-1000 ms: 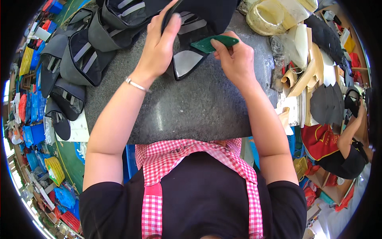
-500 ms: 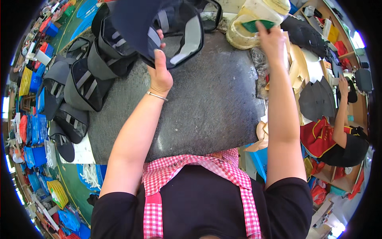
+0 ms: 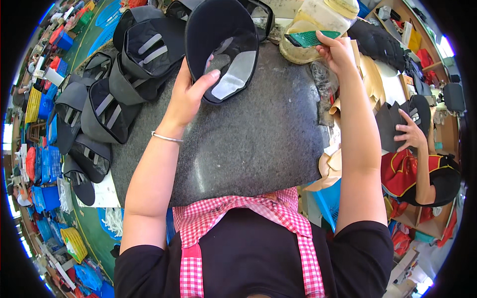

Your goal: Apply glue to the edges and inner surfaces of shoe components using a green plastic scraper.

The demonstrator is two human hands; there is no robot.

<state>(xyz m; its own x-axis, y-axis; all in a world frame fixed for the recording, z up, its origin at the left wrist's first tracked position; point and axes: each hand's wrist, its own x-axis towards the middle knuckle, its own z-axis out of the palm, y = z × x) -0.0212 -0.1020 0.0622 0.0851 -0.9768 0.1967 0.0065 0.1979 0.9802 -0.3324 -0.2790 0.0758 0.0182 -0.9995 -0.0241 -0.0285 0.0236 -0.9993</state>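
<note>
My left hand holds a black cap above the far middle of the table, its hollow inside turned toward me. Grey and whitish panels line that inside, and my thumb lies over the near rim. At the far right my right hand pinches a green flat tool with a dark end, perhaps a glue brush or spreader. It is over the mouth of a translucent, yellow-stained plastic container lying tilted. Several black caps with grey strips inside are heaped at the left.
A dark, worn mat covers the table. Tan paper sheets and a crumpled plastic bag lie along its right side. Beyond, a co-worker's hand touches dark cap pieces. Blue baskets stand on the left.
The cap in my left hand has turned so its inside faces me. The green tool has come up out of the container's mouth. The co-worker's hand has moved nearer.
</note>
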